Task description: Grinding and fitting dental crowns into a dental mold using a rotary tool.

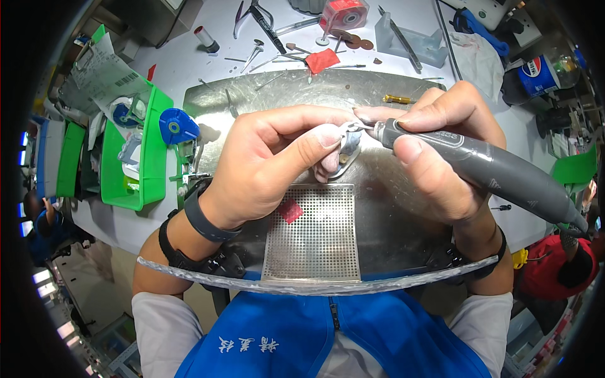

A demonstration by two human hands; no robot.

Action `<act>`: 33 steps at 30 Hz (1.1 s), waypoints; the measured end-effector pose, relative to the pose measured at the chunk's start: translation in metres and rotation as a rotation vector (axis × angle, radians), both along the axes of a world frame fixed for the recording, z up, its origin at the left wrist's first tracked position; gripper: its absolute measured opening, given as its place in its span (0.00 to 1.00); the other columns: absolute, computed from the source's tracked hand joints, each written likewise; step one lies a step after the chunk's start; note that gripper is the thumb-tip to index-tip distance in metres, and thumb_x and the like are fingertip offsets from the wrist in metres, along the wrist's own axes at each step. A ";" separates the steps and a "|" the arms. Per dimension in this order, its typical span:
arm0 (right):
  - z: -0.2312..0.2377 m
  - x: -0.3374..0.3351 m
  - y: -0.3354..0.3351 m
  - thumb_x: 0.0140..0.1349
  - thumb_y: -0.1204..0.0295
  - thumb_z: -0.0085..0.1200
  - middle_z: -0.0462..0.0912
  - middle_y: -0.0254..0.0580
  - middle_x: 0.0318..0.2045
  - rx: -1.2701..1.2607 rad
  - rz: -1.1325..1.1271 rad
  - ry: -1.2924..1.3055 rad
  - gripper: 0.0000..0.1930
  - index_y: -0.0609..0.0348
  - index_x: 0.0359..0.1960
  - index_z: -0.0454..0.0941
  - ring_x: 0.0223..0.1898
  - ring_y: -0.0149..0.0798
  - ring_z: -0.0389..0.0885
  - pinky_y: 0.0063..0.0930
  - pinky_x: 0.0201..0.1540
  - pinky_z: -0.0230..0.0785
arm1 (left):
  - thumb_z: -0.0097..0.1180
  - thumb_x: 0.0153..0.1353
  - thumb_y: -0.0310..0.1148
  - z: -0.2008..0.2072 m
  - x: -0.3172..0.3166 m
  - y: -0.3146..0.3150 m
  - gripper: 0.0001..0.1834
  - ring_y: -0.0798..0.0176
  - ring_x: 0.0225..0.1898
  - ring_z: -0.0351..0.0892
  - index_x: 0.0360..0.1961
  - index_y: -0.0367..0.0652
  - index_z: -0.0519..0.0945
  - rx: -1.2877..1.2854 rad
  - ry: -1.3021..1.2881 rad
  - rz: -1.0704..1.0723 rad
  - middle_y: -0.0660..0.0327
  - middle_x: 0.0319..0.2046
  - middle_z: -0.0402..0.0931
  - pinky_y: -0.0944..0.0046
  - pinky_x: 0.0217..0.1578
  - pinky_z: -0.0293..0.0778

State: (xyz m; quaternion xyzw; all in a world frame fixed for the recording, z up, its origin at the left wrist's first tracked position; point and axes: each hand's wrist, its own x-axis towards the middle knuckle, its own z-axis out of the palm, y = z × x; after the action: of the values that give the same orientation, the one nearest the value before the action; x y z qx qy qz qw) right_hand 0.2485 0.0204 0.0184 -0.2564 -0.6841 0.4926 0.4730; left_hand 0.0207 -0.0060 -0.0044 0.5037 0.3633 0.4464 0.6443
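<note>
Over the middle of the metal work plate, my left hand (261, 160) pinches a small, shiny, curved silver metal piece (350, 146) between thumb and fingers. My right hand (463, 116) grips a dark grey rotary handpiece (504, 167) like a pen, its cable end pointing to the lower right. The handpiece's narrow tip meets the piece's upper edge, or lies very close to it; whether they touch I cannot tell. Fingertips of both hands come together there, and the left fingers hide part of the piece.
Below my hands lies a perforated metal grate (312, 252) with a red scrap (290, 211). Pliers (268, 28), burs and a red tape dispenser (345, 14) are at the back. A green bin (151, 151) stands left; a bottle (535, 75) lies at the right.
</note>
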 end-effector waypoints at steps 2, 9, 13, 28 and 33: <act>-0.002 0.003 0.001 0.64 0.78 0.57 0.84 0.53 0.36 0.023 0.011 -0.017 0.09 0.63 0.42 0.70 0.41 0.39 0.86 0.34 0.50 0.78 | 0.56 0.76 0.31 0.000 0.000 0.000 0.16 0.75 0.35 0.77 0.58 0.31 0.82 0.017 0.014 0.007 0.65 0.35 0.81 0.73 0.37 0.77; -0.002 0.007 0.003 0.64 0.79 0.57 0.82 0.54 0.36 0.103 -0.008 -0.157 0.08 0.64 0.41 0.70 0.45 0.45 0.88 0.37 0.51 0.79 | 0.56 0.75 0.30 -0.002 0.001 -0.001 0.15 0.75 0.35 0.77 0.57 0.31 0.82 0.022 0.005 0.001 0.64 0.34 0.82 0.73 0.37 0.76; 0.001 0.009 0.001 0.63 0.79 0.56 0.83 0.55 0.36 0.016 -0.014 -0.168 0.08 0.64 0.41 0.70 0.44 0.44 0.87 0.36 0.50 0.79 | 0.56 0.76 0.30 -0.003 0.002 -0.002 0.15 0.75 0.35 0.77 0.57 0.31 0.82 0.048 0.001 0.003 0.64 0.35 0.82 0.74 0.37 0.76; -0.001 0.011 0.003 0.63 0.79 0.55 0.80 0.49 0.34 0.122 -0.009 -0.219 0.07 0.63 0.40 0.71 0.46 0.48 0.88 0.40 0.51 0.80 | 0.56 0.75 0.29 -0.002 0.001 -0.003 0.15 0.74 0.36 0.78 0.57 0.30 0.82 0.073 0.058 0.018 0.63 0.36 0.82 0.72 0.39 0.77; -0.005 0.011 0.004 0.63 0.79 0.55 0.82 0.51 0.36 0.097 -0.006 -0.180 0.08 0.63 0.41 0.71 0.46 0.47 0.88 0.39 0.51 0.81 | 0.55 0.76 0.30 -0.005 0.000 -0.003 0.16 0.73 0.36 0.78 0.57 0.30 0.82 0.033 0.003 0.011 0.62 0.36 0.82 0.71 0.39 0.78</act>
State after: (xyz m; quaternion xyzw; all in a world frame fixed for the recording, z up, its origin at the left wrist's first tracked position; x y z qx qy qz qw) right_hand 0.2593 0.0248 0.0131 -0.2785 -0.7462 0.4322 0.4229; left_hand 0.0210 -0.0085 -0.0094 0.5129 0.3597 0.4550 0.6328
